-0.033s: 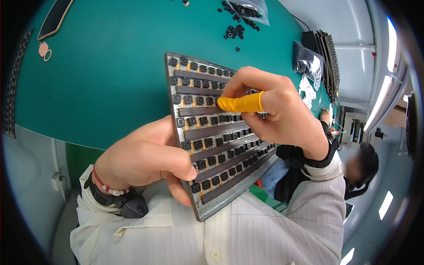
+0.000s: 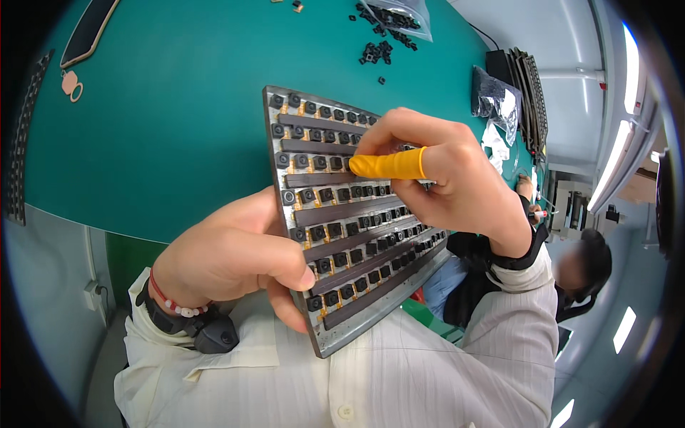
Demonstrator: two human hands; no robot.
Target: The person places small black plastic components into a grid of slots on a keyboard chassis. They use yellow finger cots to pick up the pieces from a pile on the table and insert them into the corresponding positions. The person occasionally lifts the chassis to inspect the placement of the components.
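My left hand (image 2: 235, 253) grips the near left edge of a grey metal tray (image 2: 330, 346), thumb on top and fingers partly hidden beneath. The tray is tilted over my lap, with rows of small black square parts (image 2: 302, 162) on gold-coloured strips, divided by dark bars (image 2: 325, 181). Over its upper middle my right hand (image 2: 457, 167) is closed, fingers bent. One digit wears a yellow finger cot (image 2: 389, 165), its tip touching a black part in the third row from the far edge. Whatever lies between those fingertips is hidden, as are the parts beneath the hand.
Loose black parts (image 2: 376, 51) lie on the green table (image 2: 178, 107) beside a clear bag (image 2: 414, 16). A dark phone-like object (image 2: 87, 32) with a pink ring tag is far left. At right stand a dark bag (image 2: 496, 100) and stacked trays (image 2: 529, 100); another person (image 2: 581, 267) sits beyond.
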